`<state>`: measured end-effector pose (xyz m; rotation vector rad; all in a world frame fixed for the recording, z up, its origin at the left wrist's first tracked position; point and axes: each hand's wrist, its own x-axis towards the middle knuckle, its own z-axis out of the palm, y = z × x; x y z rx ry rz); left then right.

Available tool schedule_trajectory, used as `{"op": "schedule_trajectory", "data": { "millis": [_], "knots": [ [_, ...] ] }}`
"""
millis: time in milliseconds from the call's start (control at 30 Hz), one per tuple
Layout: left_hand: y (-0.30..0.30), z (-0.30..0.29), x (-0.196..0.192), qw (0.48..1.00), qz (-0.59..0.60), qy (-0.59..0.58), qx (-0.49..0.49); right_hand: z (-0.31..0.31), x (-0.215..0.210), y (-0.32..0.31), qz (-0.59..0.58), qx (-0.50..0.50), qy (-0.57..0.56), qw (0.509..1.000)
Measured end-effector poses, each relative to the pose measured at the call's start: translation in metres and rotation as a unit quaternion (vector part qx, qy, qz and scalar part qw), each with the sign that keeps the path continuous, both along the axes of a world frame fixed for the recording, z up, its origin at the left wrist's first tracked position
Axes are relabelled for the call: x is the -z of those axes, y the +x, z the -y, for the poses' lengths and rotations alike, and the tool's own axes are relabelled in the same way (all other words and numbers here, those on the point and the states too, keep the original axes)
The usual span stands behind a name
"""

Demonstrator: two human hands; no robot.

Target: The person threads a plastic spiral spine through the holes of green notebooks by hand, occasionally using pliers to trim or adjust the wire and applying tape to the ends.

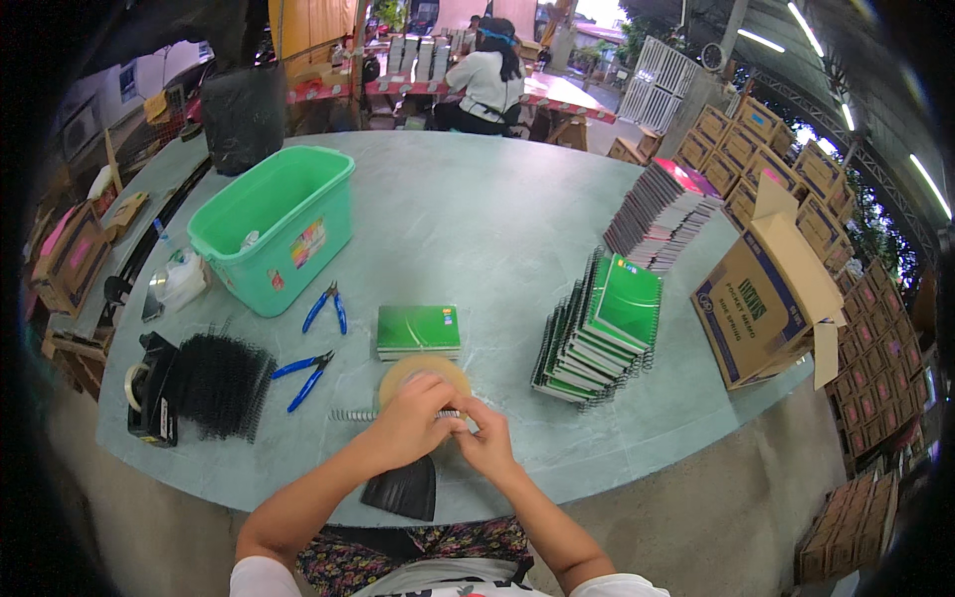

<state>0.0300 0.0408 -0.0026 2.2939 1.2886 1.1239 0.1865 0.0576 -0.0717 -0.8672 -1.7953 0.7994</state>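
Observation:
My left hand [410, 426] and my right hand [484, 438] come together at the near middle of the table, fingers closed. Between them is a dark wire spiral coil [350, 415], its left end sticking out past my left hand. My fingers hide most of its right part. Under and just beyond the hands lies a round, yellowish disc [423, 366], partly covered; its kind is unclear. A short stack of green notebooks [418, 331] lies just beyond it. Close to my body is a black, ribbed, fan-shaped piece [402, 491].
Two blue-handled cutters [306, 380] [325, 307], a heap of black coils [224, 383] and a tape dispenser [154, 393] lie left. Behind stands a green tub [288, 234]. Spiral notebooks [602, 328], a taller stack [662, 214] and a carton [761, 298] stand right. A person [489, 80] sits beyond.

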Motion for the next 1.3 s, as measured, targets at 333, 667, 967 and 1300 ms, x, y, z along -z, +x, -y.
{"op": "schedule_trajectory", "data": {
  "millis": [333,667,967,1300],
  "knots": [
    [-0.027,-0.004,-0.01,0.977,0.038,0.157,-0.139,-0.043,-0.161,0.114,0.216,0.349,0.333,0.849],
    [-0.063,-0.082,0.078,0.914,-0.339,0.129,-0.183,-0.053,-0.138,0.115,0.324,0.254,0.193,0.891],
    [-0.067,-0.069,0.07,0.925,-0.355,0.017,-0.132,-0.008,-0.099,0.048,0.3,0.053,0.265,0.915],
    [-0.106,0.016,0.031,0.967,-0.066,-0.007,-0.245,-0.026,-0.043,-0.029,0.326,-0.049,0.166,0.929]
  ]
}}
